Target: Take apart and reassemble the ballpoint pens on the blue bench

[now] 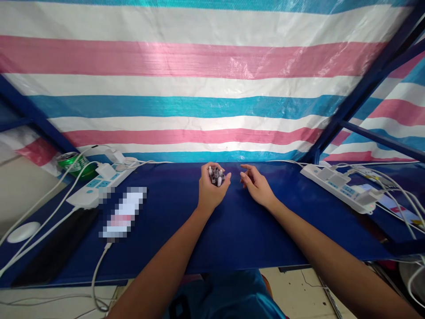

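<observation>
My left hand (210,190) rests above the dark blue tabletop (166,239), curled around a tight bunch of small grey and white cylinders (216,176), seen end-on. They could be pens or caps, but the picture does not settle which. My right hand (257,186) lies a short way to the right, its fingers loosely apart and holding nothing. The hands do not touch. The lower parts of the cylinders are hidden inside my left fingers.
White power strips (99,186) (338,188) with plugs and cables lie on both sides. On the left are a green can (72,164), a pixelated object (122,212), a white oval mouse (23,232) and a black pad (55,248). A striped tarp (199,88) hangs behind the table.
</observation>
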`<state>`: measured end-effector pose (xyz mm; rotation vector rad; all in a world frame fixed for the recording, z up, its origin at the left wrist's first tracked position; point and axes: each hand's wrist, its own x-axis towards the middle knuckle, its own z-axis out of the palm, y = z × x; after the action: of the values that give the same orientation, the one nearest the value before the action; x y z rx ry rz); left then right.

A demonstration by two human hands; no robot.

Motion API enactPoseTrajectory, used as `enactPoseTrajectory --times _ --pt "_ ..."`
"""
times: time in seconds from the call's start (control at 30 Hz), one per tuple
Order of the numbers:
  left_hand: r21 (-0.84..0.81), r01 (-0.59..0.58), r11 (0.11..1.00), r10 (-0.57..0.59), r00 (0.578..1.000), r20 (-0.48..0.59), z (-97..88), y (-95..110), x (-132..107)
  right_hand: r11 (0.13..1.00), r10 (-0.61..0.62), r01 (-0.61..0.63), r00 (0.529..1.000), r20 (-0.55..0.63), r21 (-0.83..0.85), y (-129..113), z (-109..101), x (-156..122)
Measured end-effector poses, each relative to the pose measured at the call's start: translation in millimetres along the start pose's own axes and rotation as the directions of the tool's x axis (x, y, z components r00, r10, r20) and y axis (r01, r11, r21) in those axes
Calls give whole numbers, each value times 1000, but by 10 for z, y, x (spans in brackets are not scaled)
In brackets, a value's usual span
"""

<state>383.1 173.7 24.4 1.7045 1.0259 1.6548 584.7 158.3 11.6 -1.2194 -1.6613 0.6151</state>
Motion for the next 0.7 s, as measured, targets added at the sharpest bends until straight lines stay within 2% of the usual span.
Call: enactPoseTrajectory --times 0.17,0.23,0.33,0.4,0.43,0.47,0.5,0.53,0.57,0.6,0.63,0.67,0.7 --pt "31 142 989 -143 989 37 -32 8 34 1000 -3 3 1000 15 -4 -12 7 -15" --pt "-32 185 982 -185 983 15 -51 30 65 1000 -1 1 1000 15 -7 2 11 -11" --pt "-148 190 971 -201 977 -65 -96 58 148 1000 24 -24 1000 9 15 8 3 12" --pt "-262 191 946 -234 962 -142 -132 54 227 989 77 -80 996 35 126 -37 -19 20" --pt "-344 193 919 -265 948 -175 -150 46 271 966 109 -128 989 96 224 -81 -30 13" --pt "-434 195 880 -304 932 -197 -170 37 314 918 130 -198 969 211 343 -137 -39 -6" --pt "-519 195 832 -345 915 -210 -192 29 354 838 108 -300 910 401 455 -202 -41 -36" --pt "-595 193 780 -386 897 -216 -215 23 392 745 30 -438 775 631 503 -269 -33 -77" --pt "-659 194 727 -425 880 -210 -241 20 424 671 -91 -577 559 824 466 -332 -12 -123" --pt "-709 197 677 -460 865 -200 -268 20 451 632 -223 -677 306 926 376 -384 20 -168" --pt "-749 201 631 -493 850 -187 -296 20 473 628 -346 -730 49 937 270 -419 59 -202" --pt "-779 207 591 -521 836 -173 -324 20 490 645 -412 -741 -132 902 186 -432 99 -218" --pt "-804 211 556 -545 822 -162 -350 18 503 660 -415 -738 -199 888 143 -423 134 -208"
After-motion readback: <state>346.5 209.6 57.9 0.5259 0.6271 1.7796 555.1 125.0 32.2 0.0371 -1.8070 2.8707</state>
